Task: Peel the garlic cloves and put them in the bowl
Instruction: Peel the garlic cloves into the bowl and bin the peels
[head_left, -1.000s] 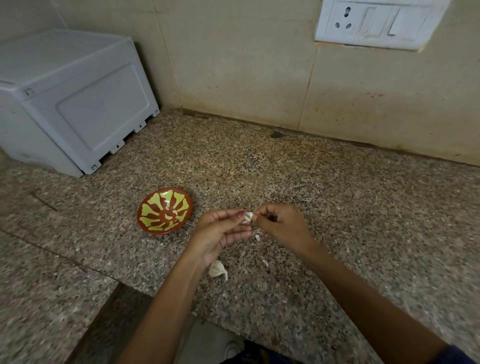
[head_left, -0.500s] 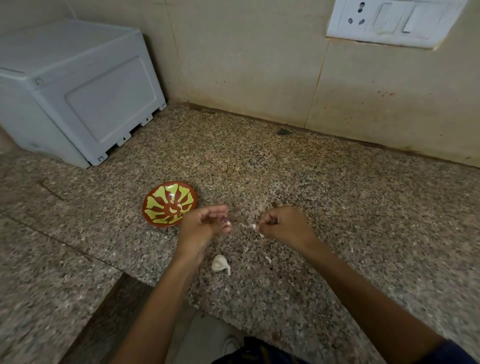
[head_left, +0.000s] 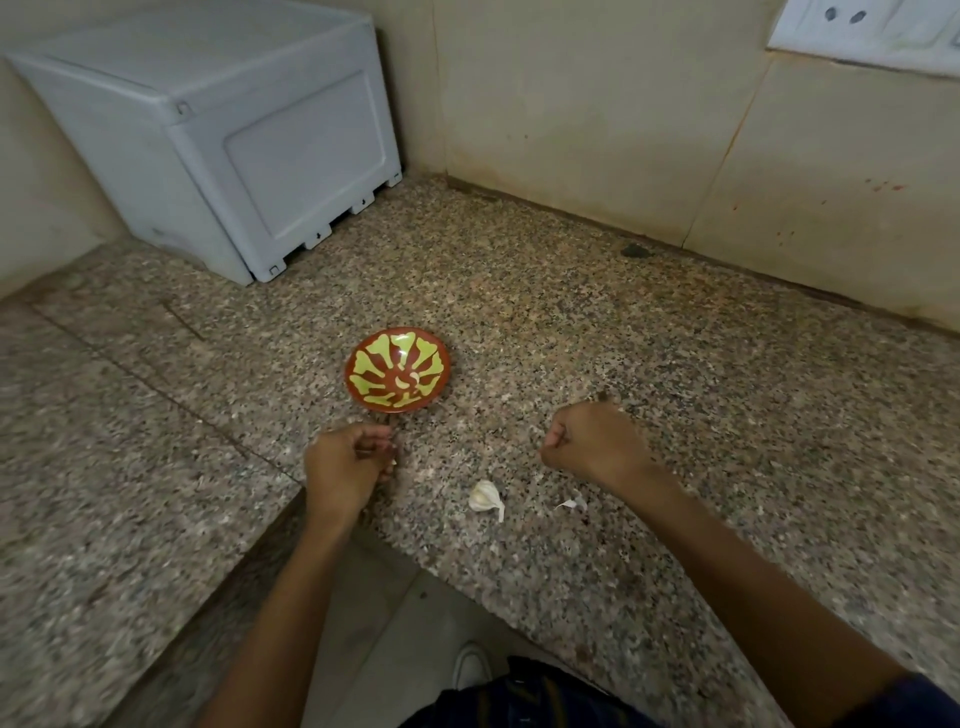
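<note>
The left hand (head_left: 347, 464) is curled just below the bowl (head_left: 398, 369); whether a clove is pinched cannot be told. The right hand (head_left: 592, 441) is fisted. 1 unpeeled garlic clove (head_left: 485, 498) is seen on the counter (head_left: 597, 338) between them.

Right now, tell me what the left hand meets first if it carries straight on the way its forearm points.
Most likely the bowl. The left hand sits just short of its near rim, with the forearm pointing up toward it and only bare countertop between. Its height above the counter is unclear, so it might pass over the rim.
</note>
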